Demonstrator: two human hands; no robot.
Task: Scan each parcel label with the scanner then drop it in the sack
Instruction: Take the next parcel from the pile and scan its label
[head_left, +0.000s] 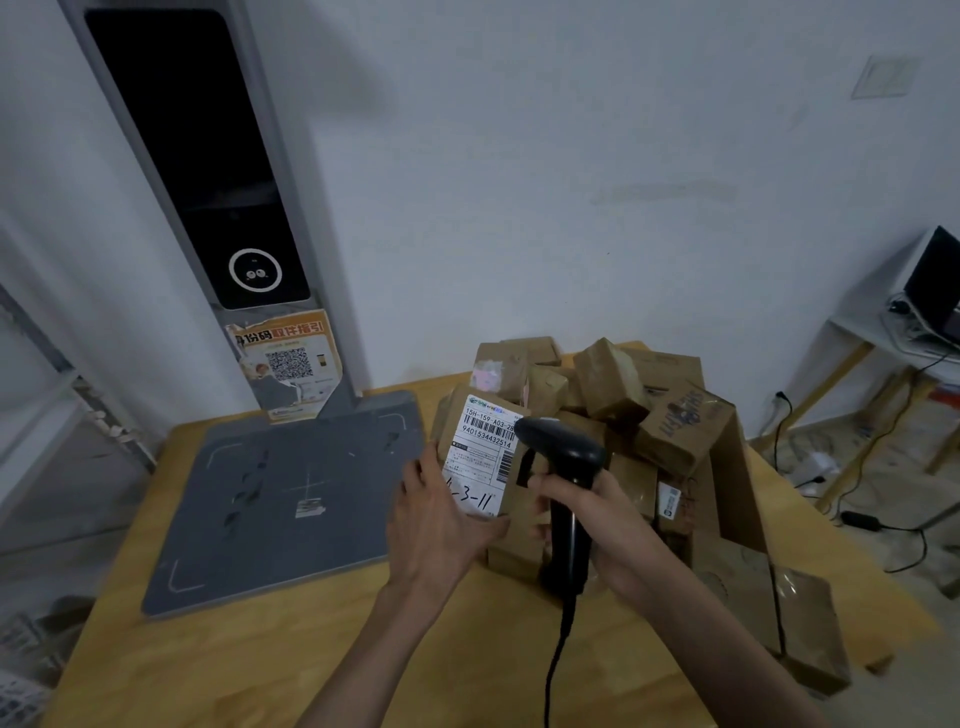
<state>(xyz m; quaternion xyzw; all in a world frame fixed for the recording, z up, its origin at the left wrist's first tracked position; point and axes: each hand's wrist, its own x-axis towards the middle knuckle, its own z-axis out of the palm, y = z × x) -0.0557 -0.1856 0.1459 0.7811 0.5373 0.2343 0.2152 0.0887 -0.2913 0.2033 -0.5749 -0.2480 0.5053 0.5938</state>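
One parcel (483, 457) is under our scanner (563, 467), left fingers (483, 527) pinching it, right fingers (545, 486) wrapped round the handle. Many boxes (649, 395) wait at two o'clock; no sack shows.

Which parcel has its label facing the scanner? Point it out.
The parcel held by the left hand, at the pile's left front: its white label shows fully, right beside the scanner.

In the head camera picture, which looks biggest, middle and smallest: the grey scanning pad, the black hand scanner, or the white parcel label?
Largest to smallest, as they look:
1. grey scanning pad
2. black hand scanner
3. white parcel label
The scanner and label look fairly close in size, and the hands cover part of each, so that order is unsure.
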